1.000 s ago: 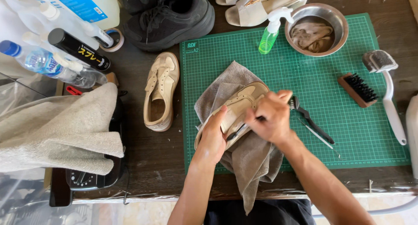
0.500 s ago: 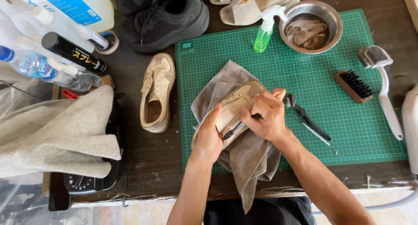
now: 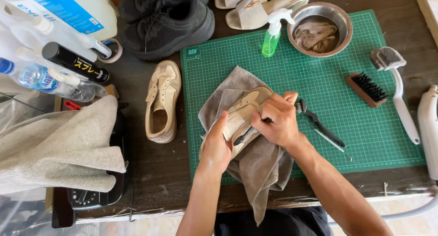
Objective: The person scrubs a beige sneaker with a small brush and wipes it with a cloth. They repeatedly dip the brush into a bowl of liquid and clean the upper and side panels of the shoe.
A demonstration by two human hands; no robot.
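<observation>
A beige sneaker (image 3: 244, 115) is held on a grey towel (image 3: 264, 167) over the green cutting mat (image 3: 319, 71). It is steadied by the left hand (image 3: 216, 144); a dark-handled tool (image 3: 244, 136) is clamped in the right hand (image 3: 276, 122). Hard pressure could scuff the upper, or the shoe could slide on the loose towel.

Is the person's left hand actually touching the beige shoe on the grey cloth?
Touching. The head view shows the left hand pressed against the side of the beige shoe, its thumb lying along the upper, no gap between them, while the shoe rests on the grey cloth.
</observation>
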